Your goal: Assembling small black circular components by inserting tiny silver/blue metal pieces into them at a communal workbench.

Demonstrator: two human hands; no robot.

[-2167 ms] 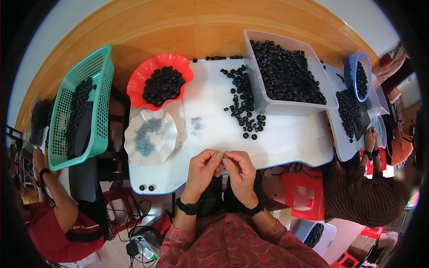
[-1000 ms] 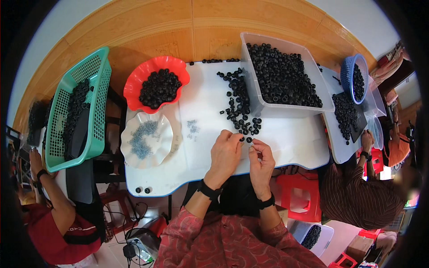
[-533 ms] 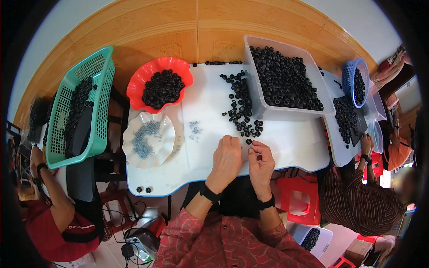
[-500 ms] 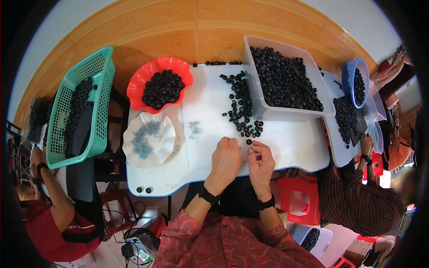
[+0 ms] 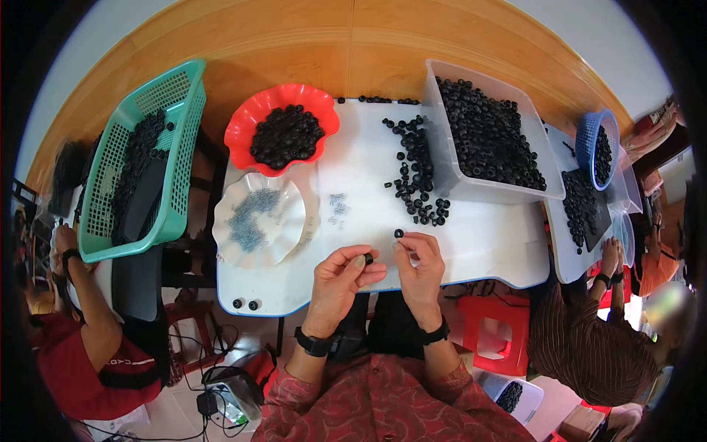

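Observation:
My left hand (image 5: 335, 283) is turned partly palm up, a small black round part (image 5: 369, 258) pinched between its thumb and fingers. My right hand (image 5: 420, 269) is closed in a pinch, with a black ring (image 5: 398, 233) at its fingertips; whatever else is in that pinch is too small to make out. Both hands are apart, over the near edge of the white table (image 5: 353, 158). Beyond them lies a loose pile of black ring parts (image 5: 417, 173). A white wavy-edged dish (image 5: 292, 210) holds small silvery pieces, and several more (image 5: 337, 206) lie beside it.
A red bowl (image 5: 234, 132) and a clear bin (image 5: 490, 190) hold black parts. At the left stands a green basket (image 5: 173, 184); a blue basket (image 5: 585, 140) is at the right. Two black parts (image 5: 245, 303) lie by the near left edge. People sit on both sides.
My left hand has moved left and turned over, showing a black part in its fingers. The black ring has moved along with my right fingertips. The whole view has shifted slightly.

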